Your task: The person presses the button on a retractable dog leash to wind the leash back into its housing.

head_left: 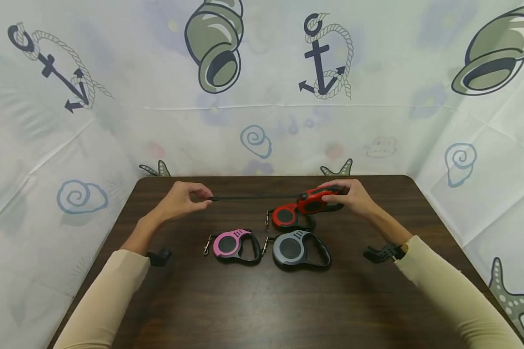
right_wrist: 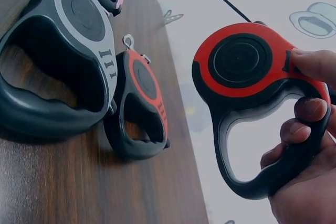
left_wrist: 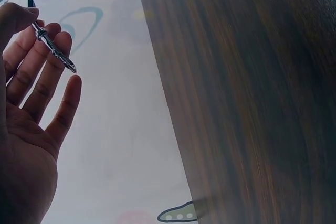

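A red and black retractable dog leash (right_wrist: 240, 60) is in my right hand (head_left: 351, 196), whose fingers curl round its handle while the thumb lies at the button. From it a dark cord (head_left: 255, 197) runs taut across to my left hand (head_left: 185, 198). There the thumb and a finger pinch the cord's end, and the metal clip (left_wrist: 55, 51) points out past them in the left wrist view. The held leash is raised above a second red leash (head_left: 285, 216) on the table and partly covers it in the head view.
Nearer to me, a pink leash (head_left: 227, 245) and a larger grey leash (head_left: 289, 248) lie side by side on the dark wooden table (head_left: 227, 300). A pale patterned cloth (head_left: 270, 135) hangs behind the table and along both sides.
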`<state>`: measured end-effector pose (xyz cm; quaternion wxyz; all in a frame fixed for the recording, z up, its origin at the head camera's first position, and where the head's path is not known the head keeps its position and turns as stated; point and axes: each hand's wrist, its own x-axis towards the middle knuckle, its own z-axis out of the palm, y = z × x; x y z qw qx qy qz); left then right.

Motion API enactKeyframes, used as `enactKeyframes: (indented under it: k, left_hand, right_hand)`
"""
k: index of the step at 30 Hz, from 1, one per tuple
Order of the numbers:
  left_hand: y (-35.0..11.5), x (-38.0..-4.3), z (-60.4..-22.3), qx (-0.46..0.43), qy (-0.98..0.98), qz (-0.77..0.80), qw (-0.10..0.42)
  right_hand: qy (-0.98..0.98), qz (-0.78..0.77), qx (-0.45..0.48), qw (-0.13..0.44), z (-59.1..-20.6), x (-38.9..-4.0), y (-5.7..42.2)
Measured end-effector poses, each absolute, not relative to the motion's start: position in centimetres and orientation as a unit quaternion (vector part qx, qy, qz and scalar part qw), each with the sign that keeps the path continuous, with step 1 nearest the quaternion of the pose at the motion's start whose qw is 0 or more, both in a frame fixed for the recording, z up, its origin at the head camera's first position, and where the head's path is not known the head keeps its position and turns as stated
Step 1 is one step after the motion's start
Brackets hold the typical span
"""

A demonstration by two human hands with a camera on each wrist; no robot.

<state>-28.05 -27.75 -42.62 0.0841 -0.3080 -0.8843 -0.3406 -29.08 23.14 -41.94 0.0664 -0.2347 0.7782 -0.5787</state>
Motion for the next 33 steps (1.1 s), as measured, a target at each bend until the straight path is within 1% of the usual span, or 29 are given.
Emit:
enactKeyframes:
  k: [8,16,23,33]
  left_hand:
    - [-27.2,-27.9,-43.1,-0.306,-0.885,-0.343,0.075]
    - [-26.7,-28.0,-43.2,-0.310,-0.884,-0.340,0.080]
    - [-26.4,-28.0,-43.5,-0.309,-0.883,-0.345,0.075]
    - [-25.4,-28.2,-43.9,-0.322,-0.874,-0.356,0.071]
  right_hand:
    - [0.775,-0.583,-0.233,0.072,-42.3,-28.9,22.3]
    - [0.785,-0.574,-0.221,0.077,-42.3,-28.9,21.5]
    - [0.771,-0.585,-0.235,0.092,-42.3,-29.2,20.9]
    - [0.766,-0.588,-0.243,0.089,-42.5,-29.2,19.7]
